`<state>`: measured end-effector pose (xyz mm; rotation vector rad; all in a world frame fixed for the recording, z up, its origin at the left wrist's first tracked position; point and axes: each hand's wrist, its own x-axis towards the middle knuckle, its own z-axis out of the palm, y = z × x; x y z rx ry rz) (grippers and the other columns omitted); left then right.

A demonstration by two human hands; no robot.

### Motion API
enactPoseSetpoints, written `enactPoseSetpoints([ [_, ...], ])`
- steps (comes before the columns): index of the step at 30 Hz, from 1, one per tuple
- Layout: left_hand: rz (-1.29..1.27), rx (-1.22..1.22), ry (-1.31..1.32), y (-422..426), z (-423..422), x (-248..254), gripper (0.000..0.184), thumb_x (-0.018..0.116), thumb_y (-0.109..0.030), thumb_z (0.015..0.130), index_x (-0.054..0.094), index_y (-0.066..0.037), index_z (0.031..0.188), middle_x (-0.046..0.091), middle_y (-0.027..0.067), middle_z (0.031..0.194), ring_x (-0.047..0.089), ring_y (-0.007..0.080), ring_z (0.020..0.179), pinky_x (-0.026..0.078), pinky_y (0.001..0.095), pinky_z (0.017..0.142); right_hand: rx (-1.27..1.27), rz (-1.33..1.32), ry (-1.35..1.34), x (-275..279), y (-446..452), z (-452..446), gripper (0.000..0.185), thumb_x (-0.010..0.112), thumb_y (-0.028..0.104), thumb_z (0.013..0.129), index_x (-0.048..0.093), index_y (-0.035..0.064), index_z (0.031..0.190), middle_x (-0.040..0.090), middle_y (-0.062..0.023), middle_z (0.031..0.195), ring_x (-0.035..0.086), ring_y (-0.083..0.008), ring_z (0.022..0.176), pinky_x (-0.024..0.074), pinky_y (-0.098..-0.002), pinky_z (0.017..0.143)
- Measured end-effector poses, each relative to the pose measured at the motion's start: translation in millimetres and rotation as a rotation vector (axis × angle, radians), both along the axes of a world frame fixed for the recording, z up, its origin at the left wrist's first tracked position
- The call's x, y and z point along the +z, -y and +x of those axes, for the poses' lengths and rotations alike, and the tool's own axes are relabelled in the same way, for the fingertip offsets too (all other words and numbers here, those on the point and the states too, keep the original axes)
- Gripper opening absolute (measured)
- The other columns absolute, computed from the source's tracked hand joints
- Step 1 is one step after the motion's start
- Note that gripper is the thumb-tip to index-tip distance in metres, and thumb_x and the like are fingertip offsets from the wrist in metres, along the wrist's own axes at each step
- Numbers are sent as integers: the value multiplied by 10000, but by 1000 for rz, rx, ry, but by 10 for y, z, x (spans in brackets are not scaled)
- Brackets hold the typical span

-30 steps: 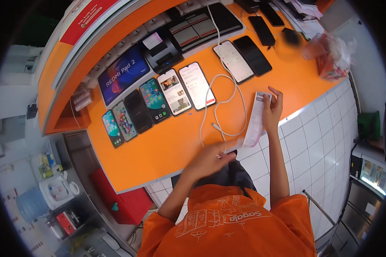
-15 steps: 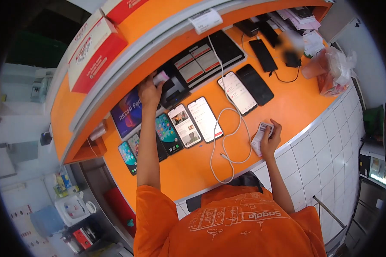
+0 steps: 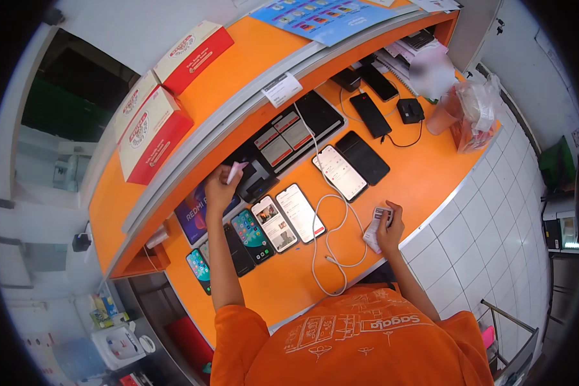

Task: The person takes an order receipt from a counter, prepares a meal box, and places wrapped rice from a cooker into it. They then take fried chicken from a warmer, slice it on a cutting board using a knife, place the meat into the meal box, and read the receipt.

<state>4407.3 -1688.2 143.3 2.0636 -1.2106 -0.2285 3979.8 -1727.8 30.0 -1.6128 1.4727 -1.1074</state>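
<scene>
At the back of the orange counter, my left hand (image 3: pixel 219 188) is closed on a small pinkish-white slip (image 3: pixel 236 171); its exact kind is unclear. That hand is beside a boxy black device (image 3: pixel 258 182) and above a REDMI box (image 3: pixel 193 215). Near the front edge, my right hand (image 3: pixel 391 233) grips a small white printed packet (image 3: pixel 375 230) between thumb and fingers. A white cable (image 3: pixel 315 254) lies looped left of it. Between the hands are phones with lit screens, including a white-screened phone (image 3: pixel 300 212) and another lit phone (image 3: pixel 340 172).
A dark phone (image 3: pixel 363 158) and a charging black phone (image 3: pixel 370 116) lie toward the right. A plastic cup (image 3: pixel 442 118) and a plastic bag (image 3: pixel 476 116) stand at the right end. Red-and-white boxes (image 3: pixel 154 138) sit on the raised ledge.
The camera view has shifted, showing more of the upper ledge. My left hand stays by the black device, with the slip now angled differently. My right hand still holds the packet.
</scene>
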Motion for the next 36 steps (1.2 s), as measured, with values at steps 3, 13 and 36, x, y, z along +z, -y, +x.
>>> enactPoseSetpoints([
  [3, -21, 84, -101, -153, -173, 72, 248, 800, -185, 794, 632, -8, 840, 660, 33, 736, 595, 90, 638, 494, 239, 632, 4, -11, 5, -46, 5, -11, 218, 496, 37, 954, 540, 25, 1167, 661, -191, 870, 688, -310, 751, 513, -366, 659],
  [13, -67, 288, 47, -254, -866, -78, 192, 792, -159, 787, 671, -17, 832, 672, 65, 721, 639, 111, 649, 500, 258, 599, 196, 115, 254, -167, 239, -322, 233, 504, 9, 955, 510, 20, 1188, 586, -102, 826, 597, -148, 755, 467, -272, 704],
  [36, 56, 400, -76, 525, -1712, 240, 156, 722, -171, 842, 678, -23, 820, 670, 145, 706, 658, 223, 626, 502, 331, 606, 565, 275, 369, -324, 1657, -1835, 320, 482, -60, 938, 457, -9, 1253, 576, -138, 1076, 582, -173, 974, 454, -284, 866],
])
